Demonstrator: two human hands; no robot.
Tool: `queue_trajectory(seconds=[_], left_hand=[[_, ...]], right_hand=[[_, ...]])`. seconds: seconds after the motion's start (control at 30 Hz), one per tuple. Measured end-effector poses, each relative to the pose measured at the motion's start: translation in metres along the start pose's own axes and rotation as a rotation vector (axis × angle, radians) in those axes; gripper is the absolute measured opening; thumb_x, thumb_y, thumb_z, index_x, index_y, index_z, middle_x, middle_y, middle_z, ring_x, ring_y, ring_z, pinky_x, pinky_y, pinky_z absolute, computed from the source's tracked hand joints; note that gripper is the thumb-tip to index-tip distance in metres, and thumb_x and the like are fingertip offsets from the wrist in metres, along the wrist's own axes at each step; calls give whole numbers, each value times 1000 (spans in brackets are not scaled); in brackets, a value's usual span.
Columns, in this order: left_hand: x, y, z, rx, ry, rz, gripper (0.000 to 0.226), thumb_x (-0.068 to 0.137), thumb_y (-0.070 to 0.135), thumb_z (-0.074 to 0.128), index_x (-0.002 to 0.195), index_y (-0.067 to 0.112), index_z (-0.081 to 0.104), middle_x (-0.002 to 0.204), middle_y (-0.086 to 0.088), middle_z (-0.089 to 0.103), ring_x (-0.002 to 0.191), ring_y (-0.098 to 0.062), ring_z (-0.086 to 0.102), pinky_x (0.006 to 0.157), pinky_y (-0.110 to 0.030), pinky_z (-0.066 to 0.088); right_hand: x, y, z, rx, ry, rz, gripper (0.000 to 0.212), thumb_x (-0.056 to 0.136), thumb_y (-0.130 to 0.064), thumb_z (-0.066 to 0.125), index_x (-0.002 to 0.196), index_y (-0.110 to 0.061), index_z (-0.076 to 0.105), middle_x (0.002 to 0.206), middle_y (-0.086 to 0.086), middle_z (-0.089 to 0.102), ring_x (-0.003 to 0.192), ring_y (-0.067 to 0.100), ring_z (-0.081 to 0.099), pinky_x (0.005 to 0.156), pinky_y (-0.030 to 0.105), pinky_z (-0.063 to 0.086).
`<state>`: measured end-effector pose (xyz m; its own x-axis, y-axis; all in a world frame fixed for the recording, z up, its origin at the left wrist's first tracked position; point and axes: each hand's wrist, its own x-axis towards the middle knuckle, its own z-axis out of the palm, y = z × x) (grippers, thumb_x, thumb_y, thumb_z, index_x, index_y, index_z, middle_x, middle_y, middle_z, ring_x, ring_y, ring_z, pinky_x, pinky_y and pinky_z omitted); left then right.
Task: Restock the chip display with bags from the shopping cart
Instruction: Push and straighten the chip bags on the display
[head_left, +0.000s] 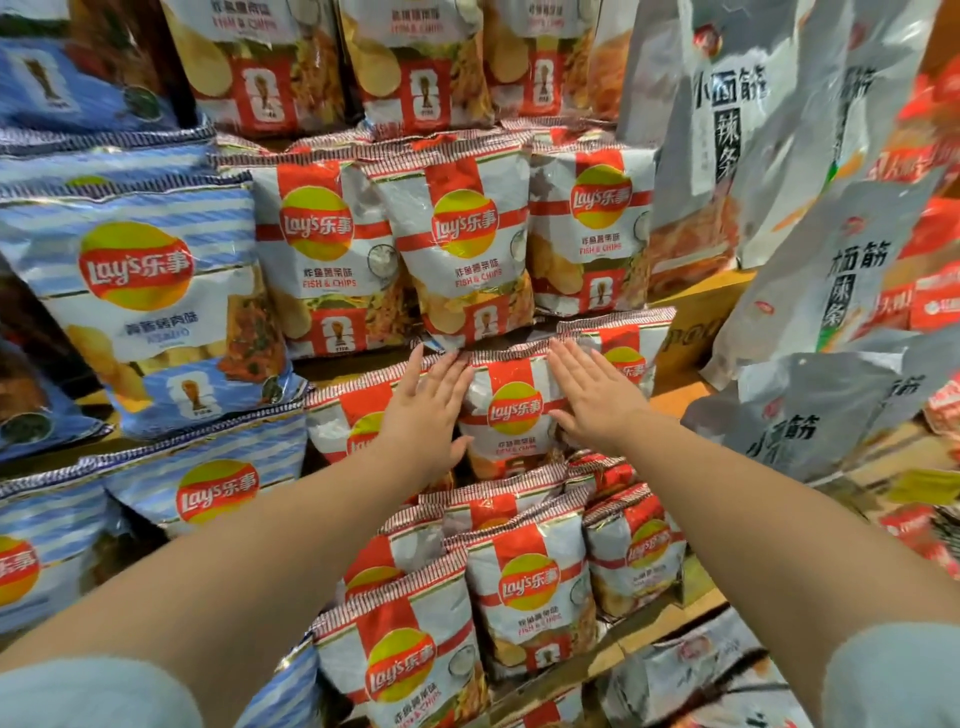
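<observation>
Both hands reach forward to the middle of the frame with fingers straight and spread, flat against one red-and-white chip bag (514, 410). The left hand (428, 410) presses its left edge, thumb low near the bag's lower left corner; the right hand (595, 395) presses its right edge, fingertips up at the crimped top seam. Neither hand curls round the bag; they flank it, palms turned inward.

The bag stands upright on a middle tier of the chip display (680, 397), long axis vertical, sealed top edge upward, printed face with the round logo turned toward the camera. It sits between two like bags, one partly hidden behind the left hand, the other behind and to the right.

Above it, a row of three fish-and-chips bags (462, 244) stands upright, faces forward. Below, in the lower centre, more of the same bags (530, 587) lean in staggered rows. Blue-striped bags (145, 291) fill the left side of the frame. Grey bags with black characters (737, 130) hang or lean at the upper right. Pale sleeves (93, 691) show at both lower corners.
</observation>
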<state>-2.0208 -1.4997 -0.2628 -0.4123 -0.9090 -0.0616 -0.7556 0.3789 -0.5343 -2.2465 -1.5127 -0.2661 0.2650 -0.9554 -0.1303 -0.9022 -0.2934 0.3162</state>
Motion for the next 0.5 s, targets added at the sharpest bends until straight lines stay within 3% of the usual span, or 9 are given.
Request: queue_trajectory(seconds=[0.17,0.27,0.33,0.4,0.47,0.5], left_hand=[[0,4,-4,-28,-13,-23,79,97,61,11,151,9,-15,161,-9,-14,146,-25,-23,100,-56,-32],[-6,-6,0,-119,50,36,74,99,56,13,151,11,-15,161,-7,-14,146,-22,-23,109,-54,-26],[-12,-17,0,-164,81,105,71,101,53,13,149,13,-20,160,-4,-20,142,-18,-29,112,-48,-24],[-16,-30,-2,-191,112,145,69,101,52,12,142,15,-28,157,-2,-26,135,-15,-35,111,-43,-25],[-18,-45,-3,-220,161,142,65,96,55,-1,137,18,-35,154,-1,-32,132,-15,-40,110,-39,-27],[-17,-52,-5,-225,179,125,66,88,56,-10,134,18,-38,151,-1,-34,130,-16,-42,109,-39,-28]], right_hand=[[3,-2,-1,-3,-41,3,70,101,-52,11,147,-11,-23,156,3,-27,144,18,-24,115,33,-16],[-3,2,-5,-27,29,-27,64,103,-46,10,150,-12,-18,158,4,-21,145,17,-20,114,34,-17],[-8,7,-11,-82,68,-64,60,100,-41,-1,151,-12,-12,160,4,-15,147,17,-15,110,33,-20],[-9,11,-23,-89,118,-104,71,88,-41,-16,152,-12,-8,160,3,-10,148,17,-10,109,31,-22],[-2,15,-36,-84,183,-140,80,81,-42,-19,152,-10,0,159,2,-3,149,19,-1,112,31,-18],[4,15,-44,-94,216,-156,77,86,-42,-10,152,-8,10,159,6,9,148,21,10,115,32,-13]])
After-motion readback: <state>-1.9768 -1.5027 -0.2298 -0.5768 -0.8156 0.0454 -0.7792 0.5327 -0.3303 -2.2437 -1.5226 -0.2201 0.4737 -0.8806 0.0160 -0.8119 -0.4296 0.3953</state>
